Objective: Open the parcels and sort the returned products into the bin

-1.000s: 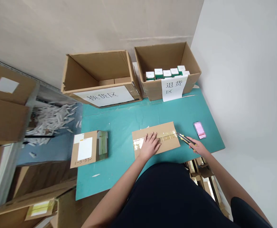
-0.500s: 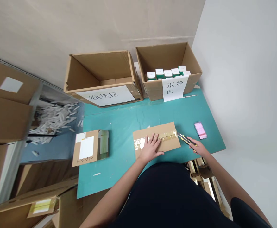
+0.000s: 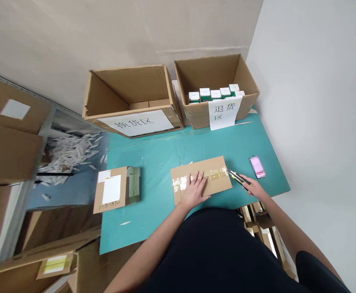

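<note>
A brown cardboard box (image 3: 216, 162) lies on the green table in front of me, with shiny clear tape along the middle of its top. My left hand (image 3: 195, 190) rests flat on that box, fingers spread over the tape. My right hand (image 3: 254, 188) is closed around a black and yellow utility knife (image 3: 239, 178). The knife's tip points left, at the right end of the taped seam; whether the blade touches the box I cannot tell.
Two large open boxes with paper signs stand at the back: a left carton (image 3: 135, 85) and a right carton (image 3: 210, 73) holding several white-and-green small boxes (image 3: 205, 94). A labelled box (image 3: 110, 189) sits left, a pink blurred phone-like item (image 3: 257, 167) right. Cartons crowd the shelf (image 3: 9, 154).
Almost nothing differs. Both hands, the utility knife and the box stay in nearly the same places.
</note>
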Demonstrator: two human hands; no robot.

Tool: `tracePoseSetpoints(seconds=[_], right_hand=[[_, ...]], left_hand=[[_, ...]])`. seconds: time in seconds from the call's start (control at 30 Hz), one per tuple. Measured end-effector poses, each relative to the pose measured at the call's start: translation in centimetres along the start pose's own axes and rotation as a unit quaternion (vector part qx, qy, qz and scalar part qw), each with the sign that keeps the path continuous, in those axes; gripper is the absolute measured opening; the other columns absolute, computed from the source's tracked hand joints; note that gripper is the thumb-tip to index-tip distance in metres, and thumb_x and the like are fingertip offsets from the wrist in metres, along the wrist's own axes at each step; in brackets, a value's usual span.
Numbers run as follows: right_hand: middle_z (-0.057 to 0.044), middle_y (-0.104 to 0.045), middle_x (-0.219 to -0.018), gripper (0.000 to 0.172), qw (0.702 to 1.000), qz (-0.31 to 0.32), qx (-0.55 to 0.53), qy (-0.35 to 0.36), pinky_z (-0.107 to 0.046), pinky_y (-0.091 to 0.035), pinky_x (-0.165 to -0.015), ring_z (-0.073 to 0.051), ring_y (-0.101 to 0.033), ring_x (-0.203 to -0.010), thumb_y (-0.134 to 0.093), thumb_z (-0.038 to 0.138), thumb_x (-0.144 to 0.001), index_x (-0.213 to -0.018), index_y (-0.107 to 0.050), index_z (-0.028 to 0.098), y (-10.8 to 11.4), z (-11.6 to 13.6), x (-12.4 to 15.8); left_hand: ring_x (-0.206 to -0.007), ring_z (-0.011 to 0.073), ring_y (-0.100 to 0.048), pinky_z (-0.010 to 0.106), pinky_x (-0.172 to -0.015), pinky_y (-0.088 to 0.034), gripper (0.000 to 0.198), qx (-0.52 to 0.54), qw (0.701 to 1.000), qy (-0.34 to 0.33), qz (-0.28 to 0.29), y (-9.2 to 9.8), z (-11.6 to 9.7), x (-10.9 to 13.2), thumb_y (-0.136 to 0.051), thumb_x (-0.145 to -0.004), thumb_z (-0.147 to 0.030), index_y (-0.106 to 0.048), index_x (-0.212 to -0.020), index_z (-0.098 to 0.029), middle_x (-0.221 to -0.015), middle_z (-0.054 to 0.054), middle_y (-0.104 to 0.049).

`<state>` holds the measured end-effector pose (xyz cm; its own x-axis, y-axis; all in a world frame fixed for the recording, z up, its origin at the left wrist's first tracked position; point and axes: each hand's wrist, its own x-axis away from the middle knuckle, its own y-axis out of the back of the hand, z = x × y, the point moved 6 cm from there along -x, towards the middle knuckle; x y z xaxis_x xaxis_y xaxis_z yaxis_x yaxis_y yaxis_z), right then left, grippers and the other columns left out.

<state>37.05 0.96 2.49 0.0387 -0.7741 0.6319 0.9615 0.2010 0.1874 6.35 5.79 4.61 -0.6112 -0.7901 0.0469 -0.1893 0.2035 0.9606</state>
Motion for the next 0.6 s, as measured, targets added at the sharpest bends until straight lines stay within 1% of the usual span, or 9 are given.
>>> tracePoseSetpoints(seconds=[0.1, 0.23, 0.33, 0.5, 0.6], right_hand=[[0.004, -0.063, -0.075, 0.075, 1.000, 0.003, -0.004, -0.004, -0.019, -0.037, -0.038, -0.007, -0.047, -0.044, -0.060, 0.053, -0.085, -0.153, -0.044, 0.026, -0.3, -0.3, 0.5], [0.004, -0.063, -0.075, 0.076, 1.000, 0.013, -0.009, -0.017, -0.019, -0.037, -0.039, -0.007, -0.047, -0.043, -0.061, 0.054, -0.084, -0.154, -0.043, 0.027, -0.5, -0.5, 1.4], [0.004, -0.062, -0.073, 0.076, 0.999, 0.018, -0.012, -0.030, -0.019, -0.037, -0.039, -0.007, -0.047, -0.043, -0.060, 0.053, -0.084, -0.154, -0.043, 0.028, -0.6, -0.4, 1.9], [0.005, -0.061, -0.072, 0.077, 0.998, 0.018, -0.043, -0.033, -0.019, -0.034, -0.037, -0.007, -0.046, -0.041, -0.062, 0.052, -0.083, -0.153, -0.043, 0.028, -1.1, -0.3, 2.4], [0.005, -0.061, -0.071, 0.081, 0.997, 0.017, -0.064, -0.034, -0.019, -0.033, -0.037, -0.007, -0.046, -0.041, -0.064, 0.055, -0.081, -0.153, -0.043, 0.027, -1.5, -0.6, 2.7]], left_hand=[[-0.151, 0.0415, -0.026, 0.065, -0.123, -0.008, 0.085, -0.001, 1.000, 0.005, -0.002, 0.0, -0.1, 0.1, -0.068, -0.079, -0.065, -0.046, -0.148, -0.020, -0.161, 0.019, -0.036], [-0.151, 0.0424, -0.027, 0.066, -0.123, -0.009, 0.084, -0.005, 1.000, 0.017, 0.002, -0.1, -0.1, 0.1, -0.068, -0.079, -0.065, -0.049, -0.145, -0.017, -0.160, 0.020, -0.037], [-0.151, 0.0421, -0.027, 0.066, -0.123, -0.009, 0.084, -0.007, 1.000, 0.020, 0.004, -0.2, -0.1, 0.1, -0.068, -0.078, -0.065, -0.049, -0.145, -0.017, -0.161, 0.021, -0.036], [-0.151, 0.0421, -0.026, 0.066, -0.123, -0.009, 0.085, -0.001, 1.000, 0.023, 0.000, -0.2, 0.0, 0.1, -0.069, -0.078, -0.064, -0.048, -0.145, -0.017, -0.160, 0.021, -0.036], [-0.152, 0.0420, -0.025, 0.065, -0.123, -0.009, 0.085, 0.001, 1.000, 0.023, -0.007, -0.3, 0.0, 0.2, -0.070, -0.077, -0.064, -0.048, -0.146, -0.019, -0.161, 0.019, -0.036]])
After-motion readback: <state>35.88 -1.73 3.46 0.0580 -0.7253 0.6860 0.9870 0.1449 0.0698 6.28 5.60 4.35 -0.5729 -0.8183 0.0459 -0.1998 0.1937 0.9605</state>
